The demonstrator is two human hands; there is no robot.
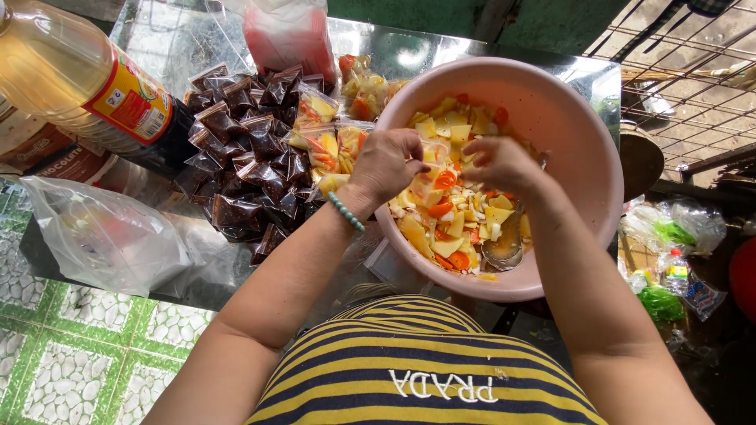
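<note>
Over the pink bowl (579,149), both hands work a small clear bag (431,169) of cut fruit: left hand (386,164) fingers curled tight on its mouth, right hand (500,161) pinching the other side. Spoon (504,244) lies in the bowl's fruit. Left of bowl on the desk (197,260), dark sauce packets (244,157), filled fruit bags (327,138); farther left, oil bottle (79,86).

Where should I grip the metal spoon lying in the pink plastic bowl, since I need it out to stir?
Probably best by the handle end of the metal spoon, coming from above on the right side of the pink plastic bowl. Its scoop is exposed near the bowl's near wall; the handle runs up under the cut fruit pieces, partly hidden.
</note>
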